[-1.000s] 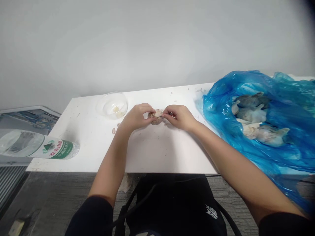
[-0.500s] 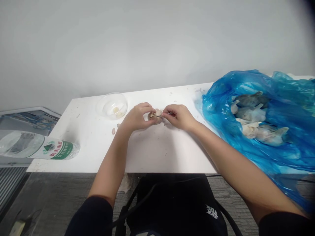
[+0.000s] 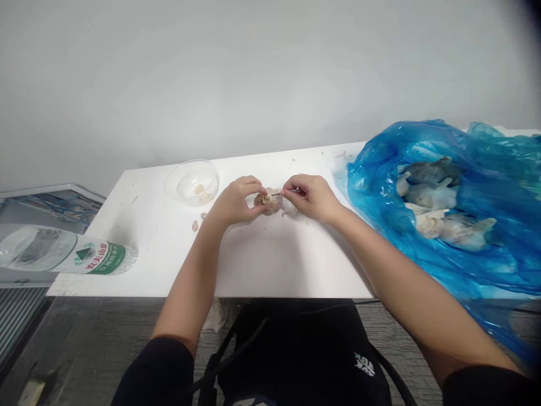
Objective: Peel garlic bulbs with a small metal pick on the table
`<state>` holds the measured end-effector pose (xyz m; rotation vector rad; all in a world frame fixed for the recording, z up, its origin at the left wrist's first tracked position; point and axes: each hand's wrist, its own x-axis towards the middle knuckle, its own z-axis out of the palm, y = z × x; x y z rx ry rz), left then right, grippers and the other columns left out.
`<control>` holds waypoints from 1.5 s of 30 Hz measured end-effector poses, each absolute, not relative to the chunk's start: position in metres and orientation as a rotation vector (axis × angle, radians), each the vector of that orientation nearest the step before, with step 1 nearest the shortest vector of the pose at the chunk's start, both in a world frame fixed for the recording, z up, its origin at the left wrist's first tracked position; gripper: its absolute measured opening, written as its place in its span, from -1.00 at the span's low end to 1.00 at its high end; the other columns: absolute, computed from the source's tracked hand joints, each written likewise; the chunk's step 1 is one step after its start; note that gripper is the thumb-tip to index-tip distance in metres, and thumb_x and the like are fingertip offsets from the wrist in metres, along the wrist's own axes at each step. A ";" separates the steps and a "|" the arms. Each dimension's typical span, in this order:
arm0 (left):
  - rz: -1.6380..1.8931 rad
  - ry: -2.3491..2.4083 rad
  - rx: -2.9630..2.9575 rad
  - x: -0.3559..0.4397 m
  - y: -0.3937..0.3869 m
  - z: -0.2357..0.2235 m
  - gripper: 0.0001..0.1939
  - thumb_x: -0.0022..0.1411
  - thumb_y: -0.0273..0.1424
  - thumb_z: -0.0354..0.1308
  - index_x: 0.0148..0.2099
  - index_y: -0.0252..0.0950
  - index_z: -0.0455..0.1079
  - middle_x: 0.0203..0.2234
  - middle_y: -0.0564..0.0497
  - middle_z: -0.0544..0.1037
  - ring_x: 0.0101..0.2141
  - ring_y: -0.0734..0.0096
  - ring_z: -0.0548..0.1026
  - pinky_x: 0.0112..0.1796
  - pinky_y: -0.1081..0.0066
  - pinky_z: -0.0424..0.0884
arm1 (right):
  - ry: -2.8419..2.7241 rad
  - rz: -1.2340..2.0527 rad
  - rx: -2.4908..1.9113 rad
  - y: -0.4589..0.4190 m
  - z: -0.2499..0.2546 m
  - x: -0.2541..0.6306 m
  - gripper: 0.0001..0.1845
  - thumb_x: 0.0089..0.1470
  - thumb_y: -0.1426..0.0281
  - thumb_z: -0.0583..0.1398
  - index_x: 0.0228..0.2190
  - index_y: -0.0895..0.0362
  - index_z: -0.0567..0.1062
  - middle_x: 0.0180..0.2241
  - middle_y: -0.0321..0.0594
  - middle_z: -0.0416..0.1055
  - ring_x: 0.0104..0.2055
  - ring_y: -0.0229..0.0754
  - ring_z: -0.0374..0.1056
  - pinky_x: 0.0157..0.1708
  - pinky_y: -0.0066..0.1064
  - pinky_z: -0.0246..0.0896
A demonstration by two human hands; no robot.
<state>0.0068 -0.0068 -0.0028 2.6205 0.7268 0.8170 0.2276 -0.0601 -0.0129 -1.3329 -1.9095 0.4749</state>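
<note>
My left hand [image 3: 239,201] is closed around the left side of a garlic bulb [image 3: 271,206], its thumb and fingers on the bulb, which rests on or just over the white table. My right hand [image 3: 311,197] pinches a thin, dark, metal-looking tool [image 3: 275,194], whose tip reaches the top of the bulb; its exact kind is too small to make out. Pale papery garlic skin [image 3: 289,209] lies beside the bulb, under the right fingers.
A clear bowl [image 3: 186,198] with a few pale pieces stands at the back left of the white table [image 3: 262,265]. Scraps of skin [image 3: 195,225] lie in front. A water bottle [image 3: 101,257] lies at the left edge. An opened blue plastic bag [image 3: 380,169] on the right holds several garlic bulbs [image 3: 431,194].
My right hand has shifted slightly up and away from the bulb, showing more of the thin tool and the bulb's top. My left hand has stayed in place.
</note>
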 end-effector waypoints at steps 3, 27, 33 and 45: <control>0.846 0.703 2.618 0.006 -0.006 -0.003 -0.89 0.15 -0.45 0.19 -0.25 -0.27 0.51 -0.33 -0.04 0.54 -0.30 0.36 0.49 -0.24 0.30 0.45 | -1.975 0.401 -1.416 -0.060 -0.012 0.231 -0.81 0.14 0.31 0.14 -0.43 0.11 0.49 -0.41 -0.23 0.48 -0.42 -0.23 0.26 -0.41 -0.39 0.01; 0.797 0.673 2.661 0.003 -0.001 -0.001 -0.87 0.24 -0.47 0.15 -0.36 -0.28 0.49 -0.36 -0.03 0.54 -0.29 0.35 0.48 -0.25 0.31 0.42 | -2.000 0.537 -1.479 -0.059 -0.014 0.229 -0.79 0.18 0.28 0.14 -0.38 0.10 0.53 -0.36 -0.22 0.51 -0.37 -0.22 0.29 -0.39 -0.38 0.03; 0.791 0.661 2.687 0.002 0.000 -0.001 -0.86 0.24 -0.50 0.13 -0.36 -0.28 0.48 -0.36 -0.03 0.53 -0.29 0.35 0.47 -0.25 0.30 0.42 | -1.965 0.626 -1.442 -0.059 -0.014 0.229 -0.76 0.19 0.26 0.14 -0.38 0.12 0.54 -0.38 -0.22 0.50 -0.40 -0.24 0.27 -0.41 -0.40 0.03; 0.787 0.672 2.652 0.003 -0.002 -0.001 -0.87 0.24 -0.50 0.11 -0.34 -0.28 0.45 -0.36 -0.03 0.54 -0.27 0.34 0.48 -0.24 0.30 0.42 | -1.969 0.607 -1.427 -0.059 -0.015 0.225 -0.80 0.17 0.32 0.16 -0.42 0.13 0.52 -0.45 -0.27 0.46 -0.45 -0.28 0.23 -0.40 -0.42 0.01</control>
